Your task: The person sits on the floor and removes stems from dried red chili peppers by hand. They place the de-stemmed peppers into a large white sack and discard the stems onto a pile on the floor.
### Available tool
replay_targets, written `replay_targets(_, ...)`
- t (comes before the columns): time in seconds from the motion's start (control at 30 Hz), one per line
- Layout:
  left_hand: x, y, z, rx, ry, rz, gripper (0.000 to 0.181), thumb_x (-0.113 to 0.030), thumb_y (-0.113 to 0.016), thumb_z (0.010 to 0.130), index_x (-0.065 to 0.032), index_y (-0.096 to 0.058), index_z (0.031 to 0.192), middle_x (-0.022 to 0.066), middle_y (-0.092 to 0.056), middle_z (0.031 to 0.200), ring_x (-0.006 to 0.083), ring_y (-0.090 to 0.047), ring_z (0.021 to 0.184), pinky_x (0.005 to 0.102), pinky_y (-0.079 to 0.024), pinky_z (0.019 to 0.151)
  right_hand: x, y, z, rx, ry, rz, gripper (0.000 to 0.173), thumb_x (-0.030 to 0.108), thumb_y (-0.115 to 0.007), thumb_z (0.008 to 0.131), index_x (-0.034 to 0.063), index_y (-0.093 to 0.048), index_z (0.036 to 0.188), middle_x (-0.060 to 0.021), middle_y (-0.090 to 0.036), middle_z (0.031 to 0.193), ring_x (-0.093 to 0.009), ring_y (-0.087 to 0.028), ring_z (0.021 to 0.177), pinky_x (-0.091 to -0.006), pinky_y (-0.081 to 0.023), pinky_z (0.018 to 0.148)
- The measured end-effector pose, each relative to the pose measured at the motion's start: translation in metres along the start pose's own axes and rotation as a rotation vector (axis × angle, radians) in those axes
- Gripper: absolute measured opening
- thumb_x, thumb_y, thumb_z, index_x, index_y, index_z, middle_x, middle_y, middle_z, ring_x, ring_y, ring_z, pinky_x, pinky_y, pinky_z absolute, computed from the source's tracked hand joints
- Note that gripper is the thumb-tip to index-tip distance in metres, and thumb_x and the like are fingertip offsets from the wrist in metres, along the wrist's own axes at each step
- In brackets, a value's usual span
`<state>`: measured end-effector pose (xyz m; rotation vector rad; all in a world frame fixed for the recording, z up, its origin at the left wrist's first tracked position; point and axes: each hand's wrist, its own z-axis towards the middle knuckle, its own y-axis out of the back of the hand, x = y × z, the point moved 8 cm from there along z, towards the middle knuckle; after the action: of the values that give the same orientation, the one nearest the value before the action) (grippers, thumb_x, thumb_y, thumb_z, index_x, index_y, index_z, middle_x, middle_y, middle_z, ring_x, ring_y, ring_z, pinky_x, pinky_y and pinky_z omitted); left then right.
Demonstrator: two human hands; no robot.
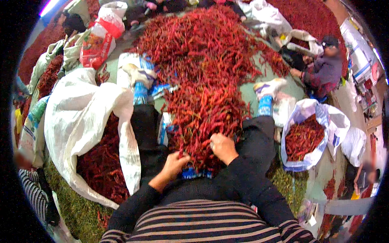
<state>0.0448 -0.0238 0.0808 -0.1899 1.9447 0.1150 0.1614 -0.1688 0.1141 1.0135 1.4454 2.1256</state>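
Observation:
A long heap of dried red chilli peppers (200, 70) spreads between my outstretched legs, and its near end reaches my lap. My left hand (171, 168) is at the heap's near left edge, with thumb and fingers pinched around a chilli pepper (181, 152) that points up from them. Slightly higher and to the right, my right hand (224, 148) has its fingers curled on another red chilli (206, 142), which sticks out to the left. Under the near peppers, blue printed sheeting (196, 173) shows in front of my waist. The fingertips of both hands are partly hidden.
On my left, a large white woven sack (79, 115) gapes open over dark red chillies. To my right stands an open white-and-blue sack (317, 164) with chillies inside. A co-worker (322, 66) sits beyond it. Green stems (71, 197) cover the floor at left.

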Motion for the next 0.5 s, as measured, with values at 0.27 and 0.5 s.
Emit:
replay_targets(0.27,0.005,-0.044,0.029,0.071,0.049,-0.102,0.021,-0.022,-0.059,0.079,-0.0031,-0.06,0.088,-0.001,-0.055,0.069,0.0071,-0.047,0.056,0.0221,-0.039,0.051,0.008,0.015,-0.035,-0.014,-0.284,0.444,0.017,0.01,-0.063,0.067,0.0033,-0.051,0.078,-0.0161,-0.058,0.072,-0.034,-0.057,0.07,-0.0404,-0.045,0.06)
replay_targets(0.5,0.031,-0.066,0.02,0.122,0.272,-0.502,0.009,-0.01,-0.06,0.078,-0.0073,-0.061,0.087,0.0011,-0.06,0.074,0.0106,-0.053,0.059,0.0244,-0.043,0.052,0.007,-0.02,-0.085,0.057,-0.516,1.018,0.014,0.002,-0.058,0.073,0.0011,-0.054,0.087,-0.0116,-0.06,0.07,-0.018,-0.06,0.054,-0.0295,-0.047,0.051)
